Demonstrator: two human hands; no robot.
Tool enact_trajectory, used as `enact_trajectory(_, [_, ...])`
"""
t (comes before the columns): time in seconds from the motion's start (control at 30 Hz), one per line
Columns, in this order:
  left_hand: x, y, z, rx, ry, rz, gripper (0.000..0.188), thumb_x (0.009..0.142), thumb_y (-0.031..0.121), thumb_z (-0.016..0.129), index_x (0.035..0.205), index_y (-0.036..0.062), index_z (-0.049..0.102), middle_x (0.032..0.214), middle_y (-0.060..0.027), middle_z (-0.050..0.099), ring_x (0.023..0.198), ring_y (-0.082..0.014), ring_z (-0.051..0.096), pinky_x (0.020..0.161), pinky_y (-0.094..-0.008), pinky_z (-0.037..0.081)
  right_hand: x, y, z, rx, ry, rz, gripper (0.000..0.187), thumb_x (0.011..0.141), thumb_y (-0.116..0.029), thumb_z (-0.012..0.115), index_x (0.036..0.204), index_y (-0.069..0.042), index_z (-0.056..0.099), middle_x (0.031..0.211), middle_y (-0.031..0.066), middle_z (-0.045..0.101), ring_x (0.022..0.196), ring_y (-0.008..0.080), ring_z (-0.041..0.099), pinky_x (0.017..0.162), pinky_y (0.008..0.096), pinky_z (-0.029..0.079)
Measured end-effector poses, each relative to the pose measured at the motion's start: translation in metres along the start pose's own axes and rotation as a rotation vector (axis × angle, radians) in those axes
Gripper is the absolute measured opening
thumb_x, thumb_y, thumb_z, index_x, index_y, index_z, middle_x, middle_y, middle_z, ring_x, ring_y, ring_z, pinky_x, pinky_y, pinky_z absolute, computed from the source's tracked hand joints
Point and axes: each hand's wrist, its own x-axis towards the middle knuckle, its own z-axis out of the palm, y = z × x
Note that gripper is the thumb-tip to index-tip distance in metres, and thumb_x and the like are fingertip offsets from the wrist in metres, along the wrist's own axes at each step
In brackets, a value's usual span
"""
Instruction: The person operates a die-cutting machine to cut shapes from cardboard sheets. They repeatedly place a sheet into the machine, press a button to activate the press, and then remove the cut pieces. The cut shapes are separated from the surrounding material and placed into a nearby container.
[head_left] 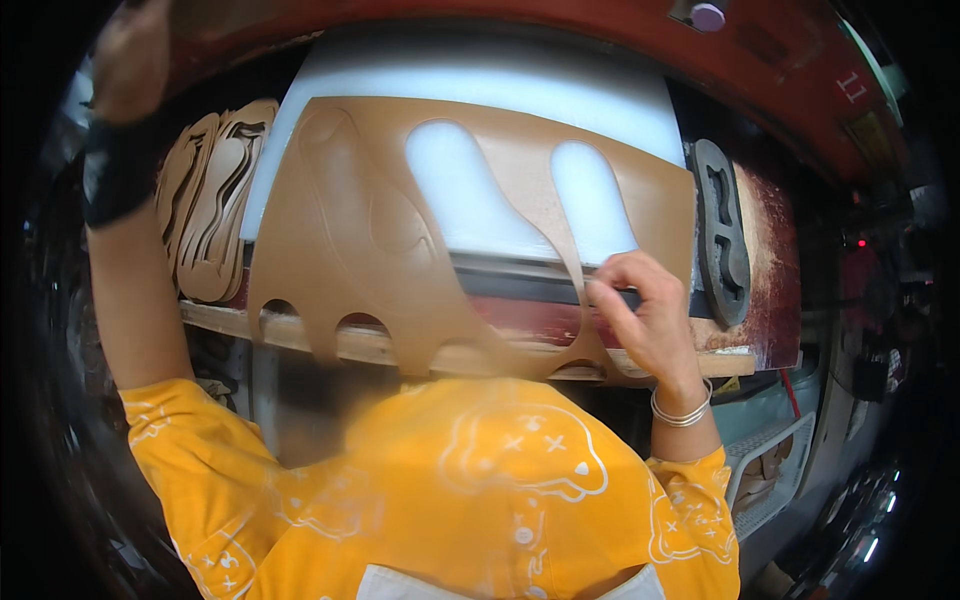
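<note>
One hand (640, 310) pinches tan sheet's (350, 250) right edge.

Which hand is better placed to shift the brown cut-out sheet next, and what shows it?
Probably the right hand: it already pinches the brown sheet at its lower right edge. The left hand is raised far from it.

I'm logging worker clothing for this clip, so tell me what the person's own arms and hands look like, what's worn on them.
Both arms wear short bright yellow sleeves with white cartoon-style line prints, reaching about the elbow; forearms are bare. The left hand has a wide black band around the wrist. The right hand is bare, with thin silver bangles stacked on its wrist. No gloves on either hand.
</note>
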Motion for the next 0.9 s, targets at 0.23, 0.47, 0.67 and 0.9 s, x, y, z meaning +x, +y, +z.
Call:
enact_trajectory(0.23, [-0.175,0.063,0.108,0.164,-0.590,-0.269,0.048,0.070,0.003,0.068,0.117,0.0054,0.060,0.117,-0.0125,0.061,0.115,-0.0316,0.054,0.099,-0.0430,0.042,0.052,-0.006,0.113,0.980,-0.742,0.426,0.021,0.087,-0.024,0.060,0.083,-0.004,0.055,0.079,0.0036,0.058,0.077,0.0121,0.053,0.072,0.0290,0.044])
enact_trajectory(0.47, [-0.224,0.053,0.111,0.189,-0.579,-0.204,0.049,0.076,0.021,0.070,0.120,0.0049,0.057,0.123,-0.0135,0.058,0.118,-0.0325,0.051,0.100,-0.0446,0.039,0.050,0.002,0.140,1.316,-0.625,0.467,0.021,0.087,-0.024,0.059,0.080,-0.006,0.052,0.091,0.0069,0.059,0.086,0.0161,0.053,0.079,0.0301,0.043])
enact_trajectory(0.67, [-0.127,0.023,0.054,0.221,-0.116,-0.466,0.029,0.090,0.020,0.058,0.107,-0.0015,0.063,0.099,-0.0170,0.067,0.088,-0.0270,0.066,0.078,-0.0325,0.051,0.048,0.002,0.138,0.546,-0.555,0.056,0.019,0.087,-0.022,0.059,0.090,-0.003,0.059,0.091,0.0087,0.063,0.086,0.0152,0.057,0.080,0.0298,0.045])
enact_trajectory(0.9, [0.057,0.019,-0.064,0.241,0.408,0.039,0.036,0.088,0.018,0.062,0.109,-0.0099,0.055,0.100,-0.0246,0.064,0.085,-0.0326,0.064,0.076,-0.0380,0.051,0.044,-0.004,0.139,0.371,-0.548,0.140,0.022,0.086,-0.025,0.059,0.089,-0.003,0.062,0.070,0.0068,0.058,0.065,0.0130,0.050,0.061,0.0296,0.042])
